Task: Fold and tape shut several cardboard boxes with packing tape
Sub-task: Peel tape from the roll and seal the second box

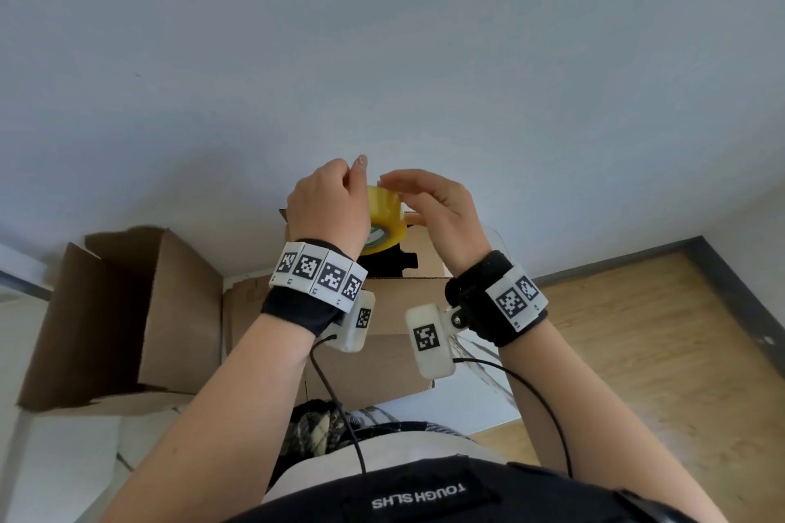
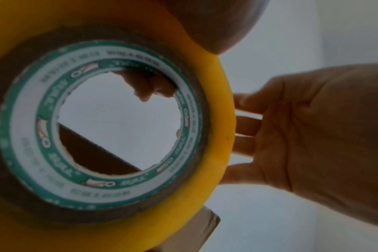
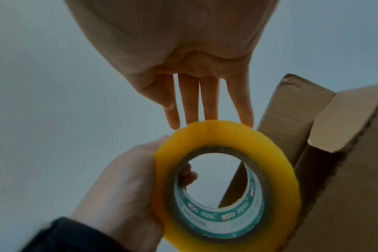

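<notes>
Left hand (image 1: 327,204) grips the yellow tape roll (image 1: 384,221), raised in front of the chest. In the right wrist view the palm sits against the roll's outer side and a fingertip (image 3: 189,177) curls through the core, so the roll is held from outside and inside at once. Right hand (image 1: 437,212) stands just beside the roll on its right, holding nothing: fingers (image 3: 209,100) nearly straight and slightly spread, tips meeting the upper rim of the wound tape. Whether the tips press the tape or only brush it cannot be told. Roll is tilted, its green-and-white printed core (image 2: 119,122) facing back toward the wrists.

Directly beneath the roll stands an open cardboard box (image 1: 399,310), flaps up; one raised flap (image 3: 291,119) rises just right of the roll in the right wrist view, near but apart from it. The roll hangs over the box opening and touches no cardboard. A second open box (image 1: 127,310) sits to the left, on its side, well apart from both hands.

Beyond and above the hands lies a plain pale wall (image 1: 382,55). Wooden floor (image 1: 637,331) shows to the right of the box. Both wrists carry black bands with marker tags and white camera housings; a cable (image 1: 340,408) trails from each toward the body.
</notes>
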The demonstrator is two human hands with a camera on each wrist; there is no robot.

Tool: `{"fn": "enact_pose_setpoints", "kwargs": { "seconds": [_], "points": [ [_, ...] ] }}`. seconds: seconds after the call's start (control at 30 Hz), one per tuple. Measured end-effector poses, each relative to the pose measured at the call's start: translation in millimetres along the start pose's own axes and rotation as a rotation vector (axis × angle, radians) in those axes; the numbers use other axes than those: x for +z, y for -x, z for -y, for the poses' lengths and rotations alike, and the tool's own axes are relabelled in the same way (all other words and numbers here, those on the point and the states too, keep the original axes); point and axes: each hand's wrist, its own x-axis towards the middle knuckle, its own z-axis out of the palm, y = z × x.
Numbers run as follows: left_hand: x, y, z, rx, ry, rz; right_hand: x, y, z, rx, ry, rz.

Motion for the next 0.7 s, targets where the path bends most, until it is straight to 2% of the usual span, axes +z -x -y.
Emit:
{"fn": "enact_pose_setpoints", "kwargs": {
  "seconds": [0.1, 0.4, 0.5, 0.7],
  "points": [
    [1, -1, 0, 0.001, -0.002, 0.009, -2, 1, 1, -0.079, 0.136, 0.005],
    [-1, 1, -5, -0.001, -0.029, 0.024, -2, 3, 2, -0.421, 0.846, 0.09],
    [-3, 0, -5, 0.023, -0.07, 0.013, -1, 2, 8, -0.482, 1.032, 0.117],
    [-8, -6, -8, 0.023, -0.093, 0.005, 4, 0, 9, -0.484, 1.034, 0.151]
  ]
}}
